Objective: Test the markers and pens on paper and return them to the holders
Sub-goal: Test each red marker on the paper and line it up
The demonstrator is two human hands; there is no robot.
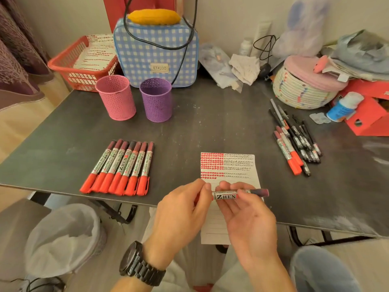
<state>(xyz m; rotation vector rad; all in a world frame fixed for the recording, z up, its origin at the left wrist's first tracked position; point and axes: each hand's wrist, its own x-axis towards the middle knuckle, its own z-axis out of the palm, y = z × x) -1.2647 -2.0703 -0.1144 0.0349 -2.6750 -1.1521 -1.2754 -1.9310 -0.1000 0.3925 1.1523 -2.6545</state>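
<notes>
Dark bench against a pale wall. Both hands are on one marker, held just over the lower half of the paper, near the front edge. Long axis runs left-right, roughly parallel to that edge. Dark end sticks out to the right; the other end is hidden in the left hand. Left fingers pinch that hidden end, back of hand up, watch on the wrist. Right hand is palm-up, fingers curled narrow round the barrel from below. Can't tell if the cap is on or off. Pink holder and purple holder stand up-left of the hands, well apart, so the left hand is nearer. Seven markers in a row at left, mixed pile at right: likely tested vs pending.
</notes>
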